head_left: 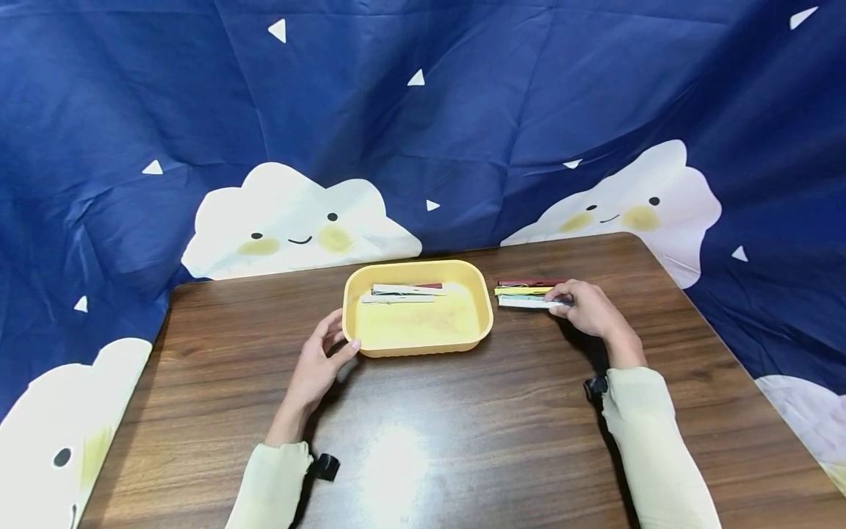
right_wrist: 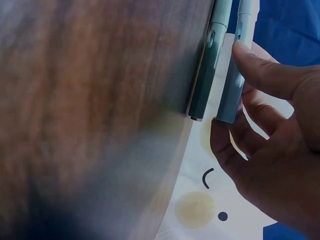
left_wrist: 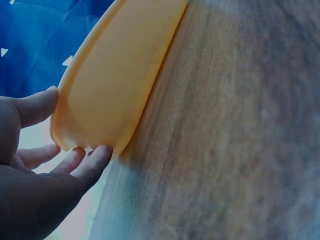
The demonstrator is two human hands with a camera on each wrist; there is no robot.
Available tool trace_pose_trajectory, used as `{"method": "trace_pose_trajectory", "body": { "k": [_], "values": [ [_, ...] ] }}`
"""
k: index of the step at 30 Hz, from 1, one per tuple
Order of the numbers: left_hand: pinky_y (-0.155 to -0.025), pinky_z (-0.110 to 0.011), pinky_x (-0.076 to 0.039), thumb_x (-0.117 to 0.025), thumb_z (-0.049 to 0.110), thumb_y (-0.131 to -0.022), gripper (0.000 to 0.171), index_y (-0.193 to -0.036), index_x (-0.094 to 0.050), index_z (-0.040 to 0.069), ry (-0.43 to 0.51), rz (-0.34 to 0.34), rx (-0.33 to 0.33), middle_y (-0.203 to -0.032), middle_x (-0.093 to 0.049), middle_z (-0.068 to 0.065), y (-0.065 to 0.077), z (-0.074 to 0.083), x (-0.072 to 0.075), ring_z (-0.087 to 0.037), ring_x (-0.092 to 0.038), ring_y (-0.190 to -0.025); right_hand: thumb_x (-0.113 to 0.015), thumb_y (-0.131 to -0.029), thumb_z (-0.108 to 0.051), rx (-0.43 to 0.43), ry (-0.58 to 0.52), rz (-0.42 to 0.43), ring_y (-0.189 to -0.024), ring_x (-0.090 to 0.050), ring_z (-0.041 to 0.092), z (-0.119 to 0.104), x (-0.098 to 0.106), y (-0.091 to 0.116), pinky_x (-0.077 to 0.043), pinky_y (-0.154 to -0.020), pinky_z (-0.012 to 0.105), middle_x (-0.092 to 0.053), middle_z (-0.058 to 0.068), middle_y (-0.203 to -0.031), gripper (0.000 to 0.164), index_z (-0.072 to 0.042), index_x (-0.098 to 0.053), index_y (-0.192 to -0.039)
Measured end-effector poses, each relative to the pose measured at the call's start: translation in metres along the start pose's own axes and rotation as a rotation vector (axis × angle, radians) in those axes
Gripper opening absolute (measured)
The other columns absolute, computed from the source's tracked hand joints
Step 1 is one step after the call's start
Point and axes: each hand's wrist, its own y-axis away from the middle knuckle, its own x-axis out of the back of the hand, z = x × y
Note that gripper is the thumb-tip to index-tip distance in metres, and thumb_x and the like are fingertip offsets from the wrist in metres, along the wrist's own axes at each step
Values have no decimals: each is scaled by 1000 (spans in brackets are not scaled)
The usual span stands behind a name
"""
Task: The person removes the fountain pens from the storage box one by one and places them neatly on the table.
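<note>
My left hand (head_left: 319,365) grips the near left corner of a yellow tray (head_left: 415,351), thumb at its rim and fingers against its outer wall (left_wrist: 107,80). Inside the tray lie two white pens (head_left: 403,299) and a dark red pen (head_left: 432,286), at the back. To the right of the tray, my right hand (head_left: 590,308) pinches a pale pen (right_wrist: 231,92) between thumb and fingers. In the right wrist view that pen stands apart from a greenish pen (right_wrist: 206,80) lying on the table. A yellow pen (head_left: 518,291) and another dark red pen (head_left: 522,283) lie just behind.
The brown wooden table (head_left: 476,433) carries the tray and pens near its back edge. A blue cloth (head_left: 463,132) with white clouds hangs behind and down both sides. Dark wrist straps (head_left: 326,467) sit at both pale sleeves.
</note>
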Motion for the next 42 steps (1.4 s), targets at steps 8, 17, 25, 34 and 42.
{"method": "trace_pose_trajectory", "body": {
  "k": [8,17,25,34,42],
  "values": [
    [-91,-19,-47,-72,6,-95,67,-153,-39,7,-26,10,6,-144,-49,-19,0,0,1,-33,-49,-132,-74,-90,-1,-22,17,-22,-99,-61,38,3,0,-4,-46,-91,56,-68,23,-106,12,-1,-74,-102],
    [-91,-19,-47,-71,6,-95,66,-153,-39,6,-22,10,-1,-143,-49,-20,0,2,0,-34,-49,-132,-74,-89,-1,-21,32,-42,-95,-61,36,7,-1,-12,-46,-87,54,-69,20,-101,12,-1,-74,-101],
    [-91,-18,-47,-71,6,-95,67,-153,-38,6,-16,0,10,-144,-49,-19,0,2,0,-33,-49,-133,-74,-88,1,-39,24,-45,-93,-61,35,6,-2,-12,-46,-87,53,-69,18,-96,12,-1,-73,-99],
    [-93,-20,-46,-71,8,-95,67,-153,-39,7,-39,9,9,-143,-50,-17,0,2,1,-32,-49,-132,-76,-88,-2,-63,-1,-52,-90,-61,31,9,-3,-13,-46,-86,50,-70,14,-94,11,-2,-74,-99],
    [-93,-22,-46,-72,8,-95,66,-153,-40,8,-33,10,10,-142,-50,-16,1,2,0,-31,-49,-132,-74,-89,0,-63,11,-53,-91,-62,32,8,-3,-12,-46,-86,51,-70,16,-94,13,-1,-74,-101]
  ]
}}
